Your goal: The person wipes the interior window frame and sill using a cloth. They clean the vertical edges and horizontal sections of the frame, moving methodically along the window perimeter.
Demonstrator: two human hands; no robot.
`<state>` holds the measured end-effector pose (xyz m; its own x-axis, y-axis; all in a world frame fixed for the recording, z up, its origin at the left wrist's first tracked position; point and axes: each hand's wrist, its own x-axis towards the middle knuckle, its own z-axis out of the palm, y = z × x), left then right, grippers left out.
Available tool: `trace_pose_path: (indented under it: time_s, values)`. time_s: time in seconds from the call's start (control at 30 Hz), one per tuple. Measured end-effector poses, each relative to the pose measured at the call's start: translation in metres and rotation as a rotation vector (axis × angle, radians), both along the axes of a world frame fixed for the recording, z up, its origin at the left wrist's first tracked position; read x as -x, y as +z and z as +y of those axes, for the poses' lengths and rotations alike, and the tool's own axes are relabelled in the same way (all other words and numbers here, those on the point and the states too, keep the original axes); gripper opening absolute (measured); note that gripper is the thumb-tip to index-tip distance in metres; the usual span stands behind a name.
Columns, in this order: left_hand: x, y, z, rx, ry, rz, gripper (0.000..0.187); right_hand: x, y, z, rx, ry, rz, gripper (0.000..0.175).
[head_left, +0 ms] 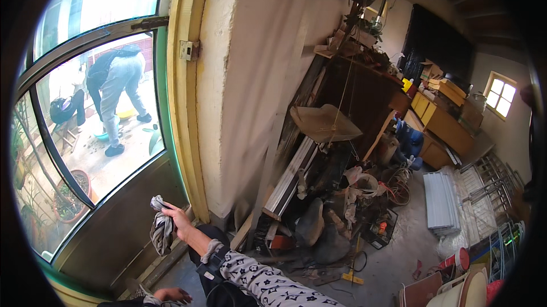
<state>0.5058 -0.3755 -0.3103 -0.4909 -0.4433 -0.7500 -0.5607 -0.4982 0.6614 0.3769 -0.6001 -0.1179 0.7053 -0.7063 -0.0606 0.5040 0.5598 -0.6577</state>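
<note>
My right hand [180,221], at the end of a patterned sleeve, grips a crumpled grey cloth [162,233] that hangs down in front of the door's lower panel. Low in the picture, near the door sill, my left hand [173,295] shows partly, its fingers apart and nothing seen in it. The door [141,217] has a dark lower panel, a green edge and glass panes above. Beside it stands the yellow door frame [186,93] with a metal strike plate [188,50].
Through the glass, a person [115,76] bends over basins outside, near a potted plant [72,198]. To the right, a scale pan [325,123] hangs on cords above piled clutter. A black crate [378,232] and a yellow-headed tool [352,276] lie on the floor.
</note>
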Motion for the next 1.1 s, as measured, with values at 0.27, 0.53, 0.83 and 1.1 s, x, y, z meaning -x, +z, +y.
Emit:
trace_pose_path:
  time_s: [0.27,0.53,0.83,1.1]
  values:
    - [0.070,0.007,-0.040,0.005,0.050,0.139,0.040,0.001,-0.001,-0.004,-0.050,-0.101,0.015,0.041]
    - [0.086,0.023,-0.050,0.044,0.062,0.139,0.040,-0.003,-0.003,0.002,-0.027,-0.111,0.027,0.041]
    - [0.091,0.024,-0.050,0.063,0.059,0.144,0.040,-0.010,-0.009,0.007,-0.012,-0.147,0.050,0.042]
    - [0.095,0.026,-0.051,0.083,0.056,0.155,0.040,-0.013,-0.011,0.014,-0.027,-0.161,0.119,0.043]
